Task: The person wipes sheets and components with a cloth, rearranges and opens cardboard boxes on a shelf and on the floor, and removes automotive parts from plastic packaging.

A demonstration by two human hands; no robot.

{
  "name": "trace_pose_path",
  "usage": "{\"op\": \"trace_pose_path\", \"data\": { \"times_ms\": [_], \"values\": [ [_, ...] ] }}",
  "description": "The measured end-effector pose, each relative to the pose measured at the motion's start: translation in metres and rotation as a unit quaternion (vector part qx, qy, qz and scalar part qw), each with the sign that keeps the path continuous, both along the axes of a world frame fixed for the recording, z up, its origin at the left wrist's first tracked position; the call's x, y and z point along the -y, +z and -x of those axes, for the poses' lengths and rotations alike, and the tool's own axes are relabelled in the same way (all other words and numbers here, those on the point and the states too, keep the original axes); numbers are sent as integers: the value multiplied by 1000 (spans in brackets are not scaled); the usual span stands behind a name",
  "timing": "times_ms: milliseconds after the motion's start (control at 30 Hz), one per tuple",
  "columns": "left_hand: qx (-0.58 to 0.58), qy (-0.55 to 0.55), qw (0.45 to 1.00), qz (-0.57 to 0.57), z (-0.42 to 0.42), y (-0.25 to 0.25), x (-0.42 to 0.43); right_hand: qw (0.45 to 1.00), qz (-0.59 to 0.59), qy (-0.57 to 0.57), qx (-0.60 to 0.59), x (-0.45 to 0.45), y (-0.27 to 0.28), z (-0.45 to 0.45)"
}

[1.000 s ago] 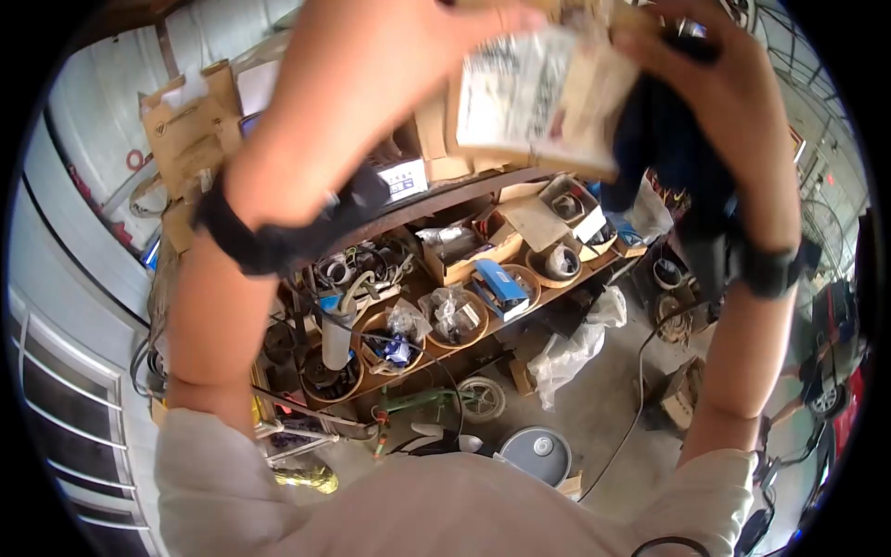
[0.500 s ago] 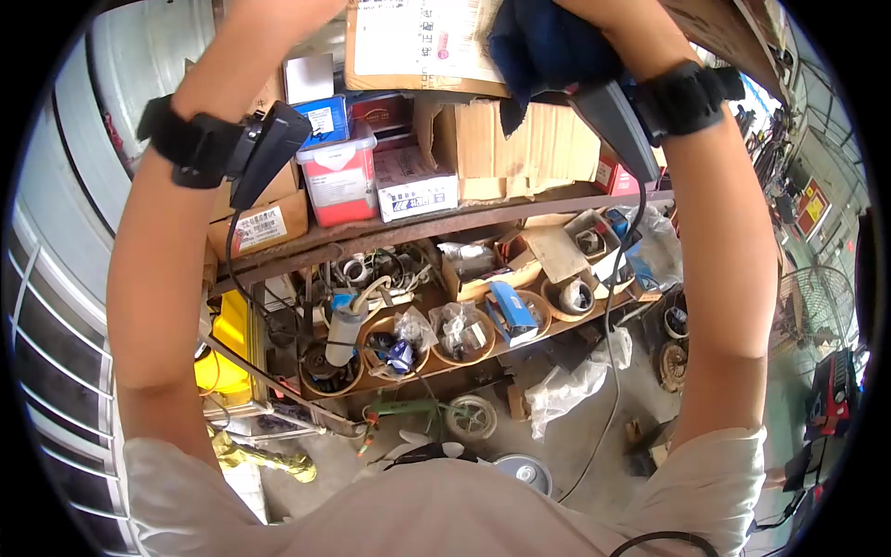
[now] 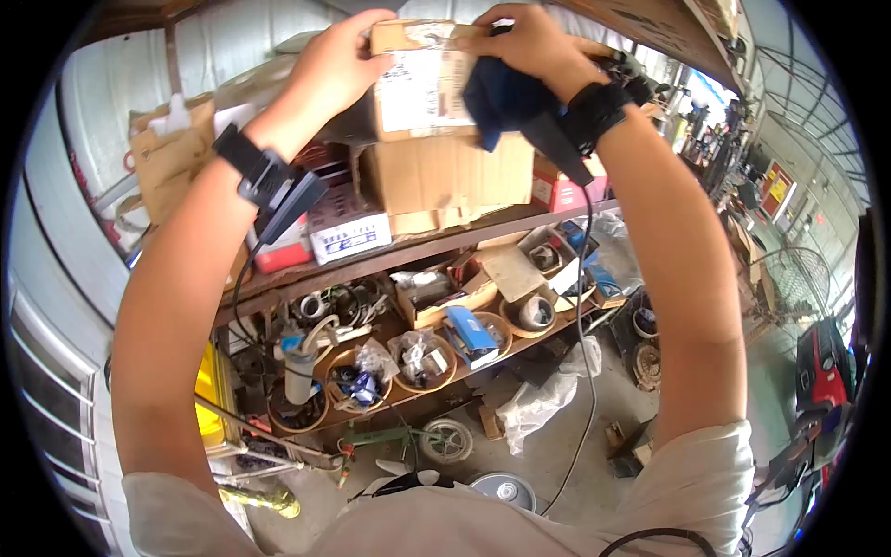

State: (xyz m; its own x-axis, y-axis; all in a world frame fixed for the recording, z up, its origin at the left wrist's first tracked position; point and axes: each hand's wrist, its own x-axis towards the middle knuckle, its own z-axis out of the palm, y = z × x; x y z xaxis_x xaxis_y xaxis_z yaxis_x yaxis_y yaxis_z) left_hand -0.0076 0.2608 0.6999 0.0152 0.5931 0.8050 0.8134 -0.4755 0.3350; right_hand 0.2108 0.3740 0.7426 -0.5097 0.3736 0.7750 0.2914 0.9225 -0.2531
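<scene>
A cardboard box with a white printed label (image 3: 422, 88) is held up between both hands, above a larger plain cardboard box (image 3: 455, 181) on the shelf. My left hand (image 3: 348, 60) grips its left edge, thumb on the front. At its upper right corner my right hand (image 3: 529, 42) is closed on the box. A dark blue cloth (image 3: 506, 102) hangs beneath my right hand, over the box's right side. Whether the labelled box rests on the larger one cannot be made out. Black straps with devices are on both wrists.
The metal shelf edge (image 3: 418, 249) crosses the middle, with a white and purple box (image 3: 348, 232) and a red box (image 3: 561, 190) on it. Below are round trays of parts (image 3: 422, 360) and a blue box (image 3: 471, 336). A cable (image 3: 587, 371) hangs from the right wrist.
The labelled box first moved left with both hands, then slightly right and lower in view, so its top now shows. Both hands have come fully into view. The shelf has shifted in view.
</scene>
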Motion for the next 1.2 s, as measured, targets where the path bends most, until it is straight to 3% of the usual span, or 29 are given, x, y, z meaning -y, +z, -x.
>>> {"op": "trace_pose_path", "data": {
  "times_ms": [67,133,167,267,300,400,433,467,533,600,633,667,733,833,900,967,1033,1133,1200],
  "values": [
    [34,-33,999,24,-5,-1,-1,997,-40,-44,44,-15,-8,-7],
    [30,-35,999,27,-10,-2,-2,998,27,6,57,-6,-19,-10],
    [31,-24,998,46,-14,-3,-1,997,-30,8,71,-5,-28,-11],
    [-3,-21,999,29,-23,-10,0,999,-8,-11,45,-2,-35,-6],
    [-21,-20,999,-12,-23,-11,-5,998,-32,-29,41,0,-32,-8],
    [-1,-6,1000,5,-20,-10,-7,995,-78,-57,33,20,-28,-10],
    [-1,32,999,14,-26,-6,2,996,-72,-46,-2,28,-25,-9],
    [6,136,990,36,-41,3,19,997,-64,-31,-37,35,-24,-7],
    [-31,80,990,-112,-64,9,53,993,-78,-30,-81,52,-18,-5],
    [-78,0,989,-125,-36,28,53,986,-115,29,-114,67,-5,-4],
    [21,-181,981,-68,-31,34,63,988,-107,-4,-116,79,1,-5],
    [-118,-48,983,-129,-23,43,75,979,-140,31,-145,90,0,-3],
    [-49,-130,983,-117,-18,48,95,972,-145,73,-169,106,5,-1],
    [-38,-95,984,-147,-15,40,129,961,-66,204,-173,123,3,6],
    [-36,-62,987,-143,-13,32,149,968,-62,168,-178,155,-14,7],
    [44,-99,990,-89,-27,19,175,975,-26,131,-175,169,-22,13],
    [45,-107,991,-70,-21,6,180,967,22,199,-156,160,-33,14],
    [3,-22,998,-57,-9,2,180,953,78,246,-157,142,-44,34],
    [32,-25,998,-54,-13,6,179,976,5,173,-136,143,-34,37]
  ]
}}
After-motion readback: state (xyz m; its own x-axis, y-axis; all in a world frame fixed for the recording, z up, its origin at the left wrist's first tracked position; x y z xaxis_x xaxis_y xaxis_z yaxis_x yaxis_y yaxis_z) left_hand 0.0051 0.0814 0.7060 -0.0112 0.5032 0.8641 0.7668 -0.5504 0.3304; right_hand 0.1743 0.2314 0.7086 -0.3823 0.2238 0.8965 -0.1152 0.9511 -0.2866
